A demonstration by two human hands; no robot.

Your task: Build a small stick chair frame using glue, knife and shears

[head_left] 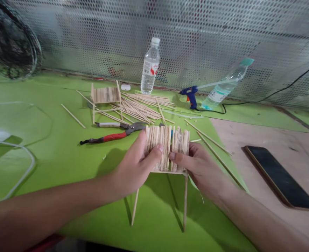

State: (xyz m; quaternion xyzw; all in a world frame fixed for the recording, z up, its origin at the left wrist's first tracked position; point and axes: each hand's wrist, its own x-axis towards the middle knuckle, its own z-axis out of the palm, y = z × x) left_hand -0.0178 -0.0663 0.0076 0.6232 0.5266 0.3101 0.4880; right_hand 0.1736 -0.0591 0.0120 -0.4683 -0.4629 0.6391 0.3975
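Note:
A small wooden stick frame (pixel 166 148) hangs between my hands, its slats side by side and two thin legs pointing down toward me. My left hand (pixel 135 162) grips its left side, thumb lying on the slats. On the right side my right hand (pixel 200 166) holds it, thumb pressed on the slats near a narrow gap. The fingers beneath are hidden. Just beyond lie cutters (pixel 117 134) with one red and one white handle. A similar stick piece (pixel 106 95) stands farther back on the left, beside a pile of loose sticks (pixel 140 108).
A clear bottle (pixel 149 70) stands at the back by a perforated metal screen (pixel 104 38). Right of it are a blue glue gun (pixel 190 97) and a tilted green-capped bottle (pixel 222 89). A phone (pixel 280 176) lies right; a white cable (pixel 25 168) curves at left.

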